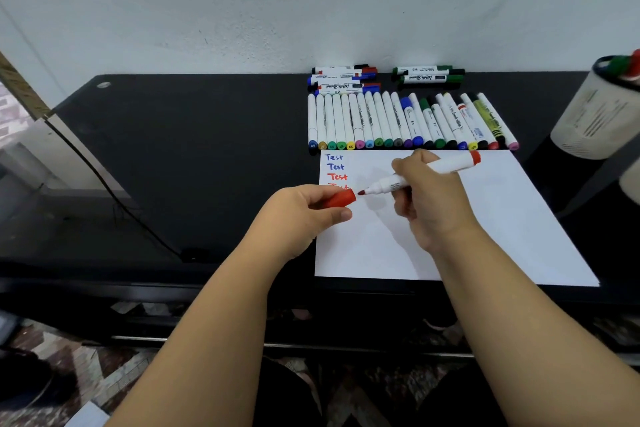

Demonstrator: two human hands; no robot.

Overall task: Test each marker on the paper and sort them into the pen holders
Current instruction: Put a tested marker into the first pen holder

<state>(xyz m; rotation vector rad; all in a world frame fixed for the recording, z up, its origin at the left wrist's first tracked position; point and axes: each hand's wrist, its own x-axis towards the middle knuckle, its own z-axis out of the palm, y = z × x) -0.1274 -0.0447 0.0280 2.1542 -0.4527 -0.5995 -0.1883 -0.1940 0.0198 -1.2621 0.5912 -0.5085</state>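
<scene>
Now, risk: the bare red tip hovers just beside the left hand (pixel 304 215); misjudged recapping would ink the fingers or the paper (pixel 502 218).
Second risk: cap pushed on loosely, so the marker dries in a holder.
Marker look: red marker (pixel 429 172), white barrel, red end band, uncapped, tilted low over the paper's upper left, tip near the half-hidden fourth "Test".
Right hand (pixel 429 198): fingers curled round the barrel.
Left hand: pinches the red cap (pixel 341 199), opening facing the tip.
Beyond the paper: marker row (pixel 408 121); pen holder (pixel 595 114) to its right, already holding markers.
</scene>
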